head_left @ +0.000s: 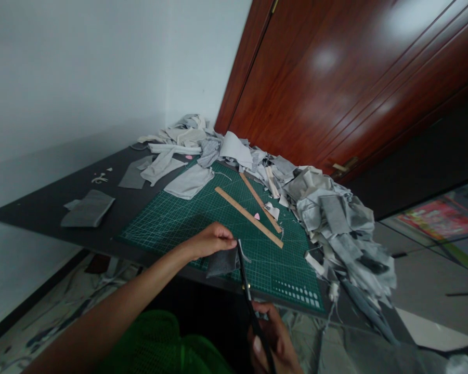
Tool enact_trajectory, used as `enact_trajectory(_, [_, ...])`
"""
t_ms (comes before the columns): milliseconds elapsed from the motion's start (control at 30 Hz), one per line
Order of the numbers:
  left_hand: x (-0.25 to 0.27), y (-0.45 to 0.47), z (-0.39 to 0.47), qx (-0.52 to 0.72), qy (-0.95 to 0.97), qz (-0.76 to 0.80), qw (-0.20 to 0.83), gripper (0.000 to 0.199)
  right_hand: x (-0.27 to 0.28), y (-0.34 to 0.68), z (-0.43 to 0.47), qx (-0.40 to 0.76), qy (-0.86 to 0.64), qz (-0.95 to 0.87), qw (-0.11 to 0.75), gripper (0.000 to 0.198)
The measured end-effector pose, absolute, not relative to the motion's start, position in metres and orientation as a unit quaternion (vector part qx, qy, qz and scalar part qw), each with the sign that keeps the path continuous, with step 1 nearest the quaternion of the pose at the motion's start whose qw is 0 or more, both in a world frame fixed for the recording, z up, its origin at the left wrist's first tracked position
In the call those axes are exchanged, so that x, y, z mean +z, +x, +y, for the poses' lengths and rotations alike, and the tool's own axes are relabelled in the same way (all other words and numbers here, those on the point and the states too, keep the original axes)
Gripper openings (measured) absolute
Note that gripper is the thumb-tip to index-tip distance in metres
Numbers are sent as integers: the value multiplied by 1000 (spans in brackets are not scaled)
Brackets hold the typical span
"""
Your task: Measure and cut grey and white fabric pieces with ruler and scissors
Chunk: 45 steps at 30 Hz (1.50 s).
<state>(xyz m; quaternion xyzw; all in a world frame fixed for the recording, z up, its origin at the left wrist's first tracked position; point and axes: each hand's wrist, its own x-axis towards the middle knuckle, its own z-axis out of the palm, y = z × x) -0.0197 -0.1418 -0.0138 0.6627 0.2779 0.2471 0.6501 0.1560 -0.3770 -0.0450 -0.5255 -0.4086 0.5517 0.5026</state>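
My left hand [214, 240] pinches the upper edge of a small dark grey piece of fabric [222, 263], held above the near edge of the green cutting mat [187, 223]. In my right hand [275, 337] is a pair of scissors [245, 283] with black handles, pointing away from me. Their blades lie along the right edge of the fabric, where a thin pale strip [244, 253] curls off to the side. Whether the blades are fully closed is hard to make out.
Two wooden rulers [249, 217] lie on the mat with pink chalk pieces [257, 216] close by. Grey and white fabric scraps [323, 208] are heaped along the back and right of the dark table [47, 192]. Folded grey cloth [89, 209] sits at left. A wooden door [315, 78] stands behind.
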Motion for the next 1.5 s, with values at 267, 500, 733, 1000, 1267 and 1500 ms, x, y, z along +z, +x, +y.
enact_trajectory(267, [-15, -19, -142, 248, 658, 280, 654, 45, -51, 154, -375, 546, -520, -413, 511, 65])
enact_trajectory(500, [-12, -20, -143, 243, 673, 271, 644, 45, -50, 154, -375, 560, -519, -391, 514, 66])
enact_trajectory(733, [-15, -20, -142, 240, 683, 262, 638, 45, -55, 156, -375, 543, -528, -387, 526, 66])
enact_trajectory(1000, [-14, -20, -142, 236, 689, 258, 635, 43, -52, 155, -375, 541, -541, -397, 507, 64])
enact_trajectory(1267, [-14, -20, -141, 236, 696, 249, 631, 43, -51, 148, -376, 500, -543, -419, 529, 60])
enact_trajectory(1500, [-14, -19, -142, 240, 696, 249, 629, 42, -39, 154, -375, 532, -554, -404, 496, 63])
